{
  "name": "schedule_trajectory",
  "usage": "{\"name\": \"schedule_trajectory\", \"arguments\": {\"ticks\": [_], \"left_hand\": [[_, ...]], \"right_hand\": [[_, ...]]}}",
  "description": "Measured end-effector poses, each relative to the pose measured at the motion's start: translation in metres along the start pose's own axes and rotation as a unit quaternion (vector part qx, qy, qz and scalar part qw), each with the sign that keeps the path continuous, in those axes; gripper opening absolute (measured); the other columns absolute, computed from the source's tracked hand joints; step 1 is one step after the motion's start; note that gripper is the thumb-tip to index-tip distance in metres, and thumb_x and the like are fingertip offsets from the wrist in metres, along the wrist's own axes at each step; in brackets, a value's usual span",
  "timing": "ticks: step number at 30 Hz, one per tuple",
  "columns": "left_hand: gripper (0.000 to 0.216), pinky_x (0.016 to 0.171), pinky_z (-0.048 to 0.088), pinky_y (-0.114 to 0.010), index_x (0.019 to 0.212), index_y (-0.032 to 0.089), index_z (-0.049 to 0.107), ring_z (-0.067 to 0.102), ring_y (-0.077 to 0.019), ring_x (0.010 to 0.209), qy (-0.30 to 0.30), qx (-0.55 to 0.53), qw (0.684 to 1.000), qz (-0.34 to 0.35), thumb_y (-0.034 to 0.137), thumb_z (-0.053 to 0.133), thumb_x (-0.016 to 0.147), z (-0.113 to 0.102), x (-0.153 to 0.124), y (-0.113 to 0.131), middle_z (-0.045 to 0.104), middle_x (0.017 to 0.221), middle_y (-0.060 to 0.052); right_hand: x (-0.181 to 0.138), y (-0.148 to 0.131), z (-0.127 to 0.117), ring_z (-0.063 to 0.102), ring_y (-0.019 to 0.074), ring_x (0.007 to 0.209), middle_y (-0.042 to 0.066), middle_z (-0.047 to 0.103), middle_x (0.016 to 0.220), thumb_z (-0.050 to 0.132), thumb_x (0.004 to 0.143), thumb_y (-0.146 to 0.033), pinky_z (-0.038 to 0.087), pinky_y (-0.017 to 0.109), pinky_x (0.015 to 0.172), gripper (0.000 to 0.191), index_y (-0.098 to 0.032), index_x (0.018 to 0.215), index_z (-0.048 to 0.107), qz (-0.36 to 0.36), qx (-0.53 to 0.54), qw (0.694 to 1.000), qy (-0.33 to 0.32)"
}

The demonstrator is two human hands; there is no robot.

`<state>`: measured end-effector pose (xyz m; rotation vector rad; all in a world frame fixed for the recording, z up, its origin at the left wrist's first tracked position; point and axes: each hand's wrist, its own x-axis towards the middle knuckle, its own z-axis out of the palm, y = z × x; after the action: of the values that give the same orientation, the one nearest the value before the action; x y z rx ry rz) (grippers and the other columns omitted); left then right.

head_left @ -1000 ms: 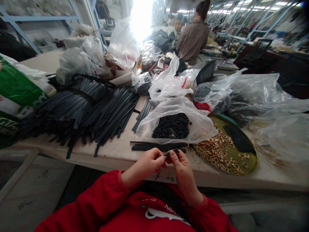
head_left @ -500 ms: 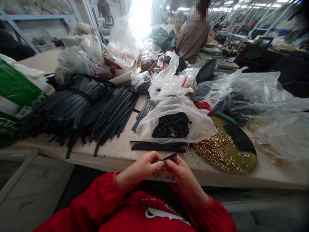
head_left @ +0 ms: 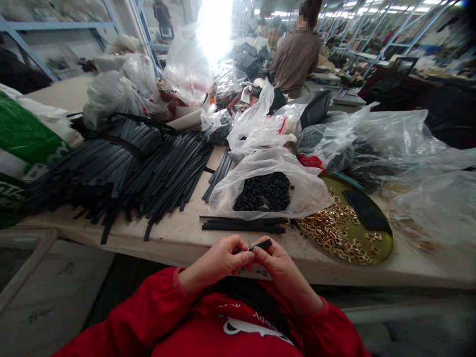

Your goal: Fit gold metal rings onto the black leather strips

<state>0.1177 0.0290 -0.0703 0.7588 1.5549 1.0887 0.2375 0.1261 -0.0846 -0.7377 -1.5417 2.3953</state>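
Note:
Close to the table's front edge, my left hand (head_left: pixel 231 256) and my right hand (head_left: pixel 274 259) meet, fingers pinched together. Between them is a black strap (head_left: pixel 263 244), its flat end sticking out past my right fingers. A small gold buckle (head_left: pixel 251 249) shows at the strap where the fingertips come together; most of it is covered. Just beyond the hands, several black straps (head_left: pixel 241 225) lie side by side, some with gold at their right ends. Behind those sits an open plastic bag (head_left: pixel 223 196) of small black pieces (head_left: pixel 262 191).
A round gold tray (head_left: pixel 386 248) at right holds many gold buckles (head_left: pixel 334 233) and a black phone-like slab (head_left: pixel 366 212). Large bundles of black straps (head_left: pixel 163 173) cover the left. Plastic bags (head_left: pixel 256 126) pile up behind. A person (head_left: pixel 295 59) stands farther back.
Both hands stay together at nearly the same spot. The black strap's end has tilted slightly and sits a little lower. The whole view has shifted slightly.

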Motion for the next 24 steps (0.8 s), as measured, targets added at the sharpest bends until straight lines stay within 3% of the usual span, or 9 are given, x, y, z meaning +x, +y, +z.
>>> {"name": "schedule_trajectory", "arguments": {"ticks": [3, 9, 14, 17, 21, 24], "left_hand": [[0.029, 0.041, 0.031, -0.018, 0.071, 0.016, 0.045, 0.047, -0.0076, 0.047, -0.003, -0.021, 1.0, -0.011, 0.042, 0.057, 0.071, -0.002, 0.0, -0.001, 0.059, 0.059, 0.003], [0.03, 0.038, 0.028, -0.017, 0.067, 0.017, 0.044, 0.041, -0.0065, 0.041, 0.028, 0.029, 0.999, -0.027, 0.042, 0.061, 0.067, -0.004, 0.005, 0.001, 0.053, 0.05, 0.006], [0.014, 0.043, 0.032, -0.017, 0.072, 0.017, 0.051, 0.047, -0.0081, 0.049, 0.006, 0.109, 0.994, 0.023, 0.03, 0.052, 0.074, -0.011, 0.005, 0.012, 0.057, 0.059, 0.004], [0.016, 0.043, 0.032, -0.018, 0.072, 0.017, 0.05, 0.047, -0.0085, 0.048, -0.014, 0.101, 0.995, 0.016, 0.032, 0.049, 0.076, -0.016, 0.011, 0.012, 0.058, 0.06, 0.003], [0.017, 0.045, 0.036, -0.019, 0.072, 0.017, 0.049, 0.052, -0.01, 0.05, 0.034, 0.102, 0.994, 0.018, 0.033, 0.05, 0.076, -0.017, 0.025, 0.009, 0.059, 0.062, 0.002], [0.021, 0.054, 0.04, -0.02, 0.096, 0.017, 0.052, 0.055, -0.0114, 0.059, 0.069, 0.126, 0.987, 0.074, 0.026, 0.047, 0.077, -0.016, 0.033, 0.013, 0.061, 0.07, 0.001]], "right_hand": [[-0.001, 0.002, 0.001, 0.056, 0.0142, 0.06, -0.002, 0.059, 0.063, 0.057, 0.076, -0.042, 0.042, 0.028, 0.061, 0.025, -0.019, 0.075, 0.048, -0.007, -0.005, 1.0, -0.009], [0.003, 0.006, -0.002, 0.046, 0.0113, 0.056, -0.003, 0.052, 0.062, 0.059, 0.074, -0.038, 0.035, 0.023, 0.052, 0.021, -0.018, 0.072, 0.053, -0.129, -0.237, 0.959, 0.081], [0.013, -0.001, -0.009, 0.043, 0.0102, 0.052, -0.005, 0.048, 0.057, 0.053, 0.077, -0.042, 0.033, 0.022, 0.049, 0.024, -0.019, 0.07, 0.047, -0.076, -0.197, 0.976, 0.057], [0.017, -0.003, -0.01, 0.044, 0.0104, 0.052, -0.005, 0.048, 0.057, 0.05, 0.079, -0.04, 0.033, 0.023, 0.05, 0.023, -0.02, 0.07, 0.046, -0.088, -0.229, 0.968, 0.045], [0.021, -0.01, -0.012, 0.049, 0.0123, 0.059, -0.002, 0.053, 0.064, 0.045, 0.083, -0.033, 0.037, 0.024, 0.055, 0.016, -0.019, 0.077, 0.05, -0.137, -0.305, 0.942, 0.027], [0.032, -0.027, -0.028, 0.053, 0.0138, 0.065, 0.0, 0.057, 0.072, 0.046, 0.083, -0.034, 0.04, 0.024, 0.059, 0.017, -0.019, 0.085, 0.054, -0.125, -0.326, 0.936, -0.047]]}}
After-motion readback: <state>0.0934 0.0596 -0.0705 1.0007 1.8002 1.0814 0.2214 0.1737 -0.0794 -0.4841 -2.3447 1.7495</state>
